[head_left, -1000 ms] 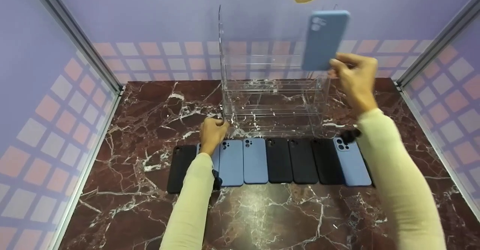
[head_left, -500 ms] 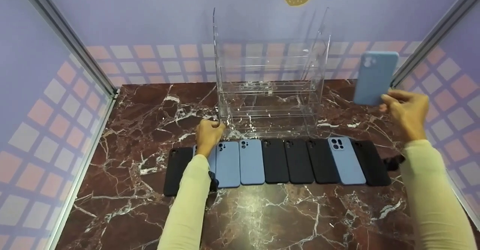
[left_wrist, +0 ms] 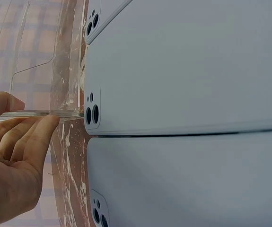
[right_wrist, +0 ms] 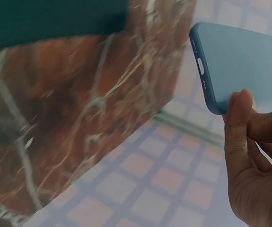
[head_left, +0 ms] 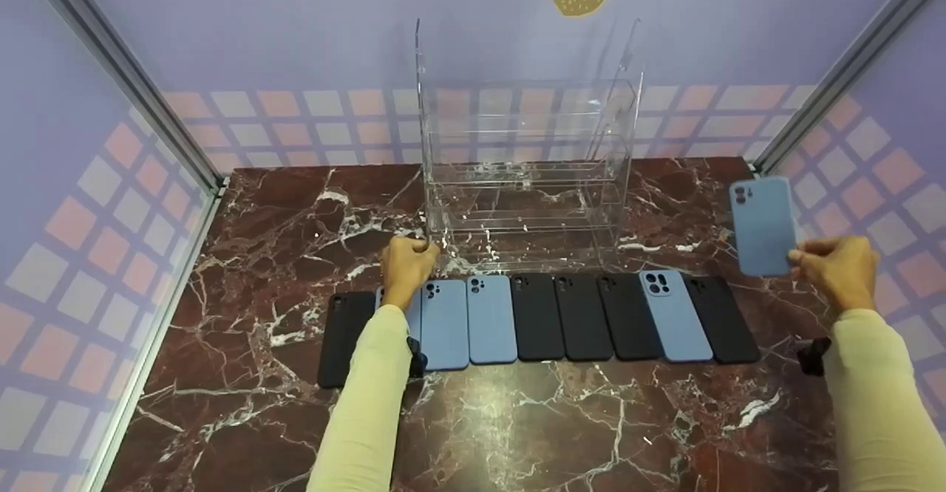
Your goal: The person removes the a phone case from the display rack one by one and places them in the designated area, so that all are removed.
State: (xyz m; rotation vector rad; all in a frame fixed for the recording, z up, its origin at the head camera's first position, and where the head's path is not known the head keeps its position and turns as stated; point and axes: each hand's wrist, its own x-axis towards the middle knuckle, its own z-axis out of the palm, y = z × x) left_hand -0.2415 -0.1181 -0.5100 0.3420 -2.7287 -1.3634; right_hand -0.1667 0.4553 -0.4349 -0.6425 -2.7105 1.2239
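Observation:
At the right, my right hand (head_left: 842,274) pinches a blue phone case (head_left: 765,226) by its lower right corner, thumb on the back face. The case is raised with its camera cutout at the top left; the right wrist view shows the port slot on its bottom edge. My left hand (head_left: 406,270) grips the front left edge of a clear acrylic display rack (head_left: 526,182). In the left wrist view, the thumb and fingers (left_wrist: 39,142) lie on either side of the clear panel. One blue case below this hand is mostly hidden by the wrist.
In front of the rack, several phone cases lie side by side: a black case (head_left: 345,340) at the left end, blue cases (head_left: 491,322), black cases (head_left: 538,322), a blue case (head_left: 678,322) and a black case (head_left: 724,322). Patterned walls (head_left: 295,49) enclose the marbled table (head_left: 295,433).
My right hand has carried the blue phone case away from the rack, rightward and down. My left hand keeps its grip on the rack's left edge. The view has shifted slightly.

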